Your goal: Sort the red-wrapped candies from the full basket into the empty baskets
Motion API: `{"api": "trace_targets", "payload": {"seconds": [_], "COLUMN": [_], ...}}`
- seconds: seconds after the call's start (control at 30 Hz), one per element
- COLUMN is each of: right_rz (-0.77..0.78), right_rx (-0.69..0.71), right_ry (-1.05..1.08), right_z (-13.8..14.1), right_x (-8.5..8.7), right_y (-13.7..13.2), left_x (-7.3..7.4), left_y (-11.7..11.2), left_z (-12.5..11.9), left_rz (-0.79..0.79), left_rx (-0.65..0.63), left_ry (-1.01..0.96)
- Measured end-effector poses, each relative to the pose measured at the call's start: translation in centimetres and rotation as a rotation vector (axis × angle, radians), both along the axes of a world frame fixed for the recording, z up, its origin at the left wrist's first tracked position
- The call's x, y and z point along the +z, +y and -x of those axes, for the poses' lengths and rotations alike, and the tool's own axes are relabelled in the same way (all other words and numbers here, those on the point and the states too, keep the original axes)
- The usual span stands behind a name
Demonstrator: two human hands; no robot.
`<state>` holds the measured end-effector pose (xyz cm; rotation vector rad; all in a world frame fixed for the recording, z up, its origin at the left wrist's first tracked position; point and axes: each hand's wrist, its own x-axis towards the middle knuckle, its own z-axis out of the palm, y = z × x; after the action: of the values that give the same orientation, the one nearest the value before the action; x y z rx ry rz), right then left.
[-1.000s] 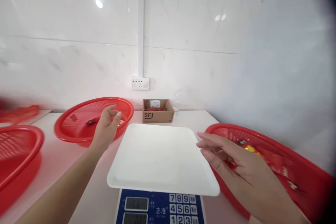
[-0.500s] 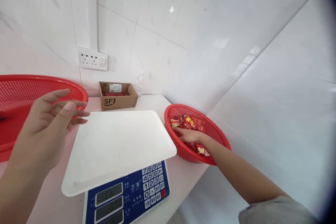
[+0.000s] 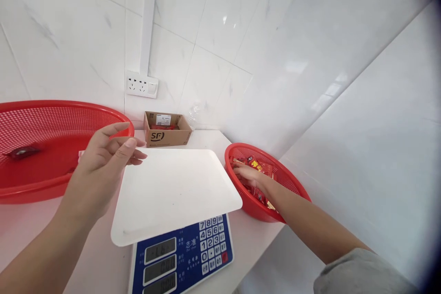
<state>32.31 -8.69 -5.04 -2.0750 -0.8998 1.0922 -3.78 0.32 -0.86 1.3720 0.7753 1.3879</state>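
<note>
My left hand [image 3: 103, 165] hovers over the left edge of the scale's white weighing tray [image 3: 179, 193]. Its fingers are apart, and I see nothing held in them. On the right, my right hand [image 3: 248, 175] reaches into a smaller red basket [image 3: 292, 179] among red snack packets [image 3: 257, 164]. The fingers that show are stretched out over the packets, though some fingertips are hidden. Below the tray, the blue scale panel [image 3: 188, 257] shows its number keys and lit displays.
A large red basket [image 3: 62, 105] at the left has a dark packet [image 3: 24, 152] inside. Behind the tray stands a cardboard box [image 3: 172, 138] with red contents, beside clear plastic [image 3: 194, 115]. The tiled wall holds a socket plate [image 3: 142, 85]. The table's edge runs along the right.
The view has shifted left, so the scale, box and baskets appear further right. My left hand now overlaps the tray's far left corner. My right hand stays in the smaller basket.
</note>
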Motion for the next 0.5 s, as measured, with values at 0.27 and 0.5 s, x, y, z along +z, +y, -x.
{"api": "trace_targets", "payload": {"seconds": [0.27, 0.5], "right_rz": [-0.023, 0.13], "right_rx": [0.062, 0.136], "right_ry": [-0.212, -0.609], "right_z": [-2.0, -5.6], "right_x": [1.0, -0.3], "right_y": [-1.5, -1.0], "left_x": [-0.4, 0.0], "left_y": [-0.2, -0.8], "left_z": [-0.2, -0.2], "left_rz": [-0.034, -0.055], "left_rx": [0.002, -0.014], "left_ry": [0.083, 0.18]}}
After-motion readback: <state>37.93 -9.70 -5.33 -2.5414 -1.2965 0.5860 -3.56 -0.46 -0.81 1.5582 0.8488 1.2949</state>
